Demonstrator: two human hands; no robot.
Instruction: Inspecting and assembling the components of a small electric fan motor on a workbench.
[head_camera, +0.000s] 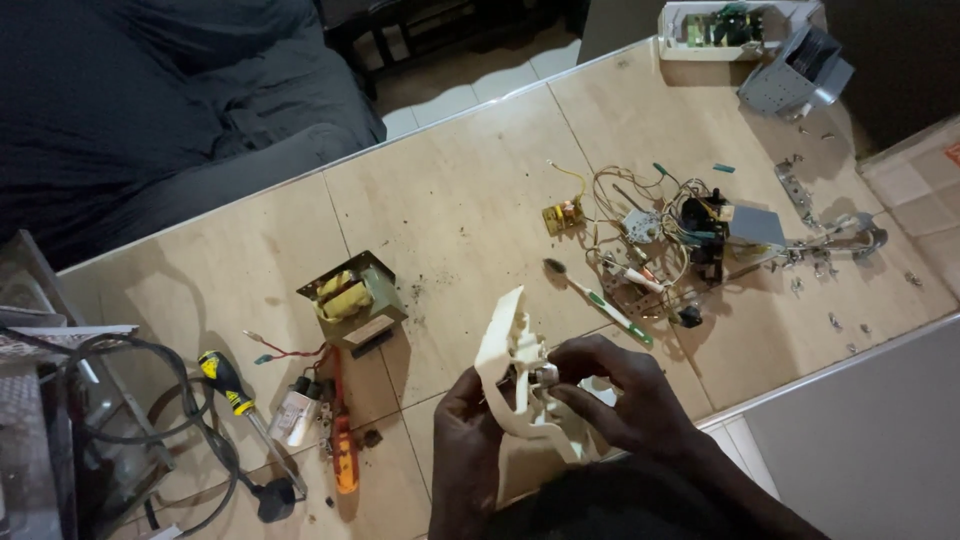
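Holding a cream plastic frame (512, 375) upright above the near edge of the bench (450, 200), my left hand (465, 440) grips its lower part from the left side. My right hand (620, 395) is closed around the right side of the same frame, and its fingertips (562, 352) pinch a small metal part (546, 374) fixed on it. Just behind the frame lies a toothbrush (598, 300) with a green and white handle, near a tangle of wires (650, 235). To the left I see a transformer (352, 298), a yellow-black screwdriver (240, 405), an orange screwdriver (343, 450) and a white capacitor (292, 418).
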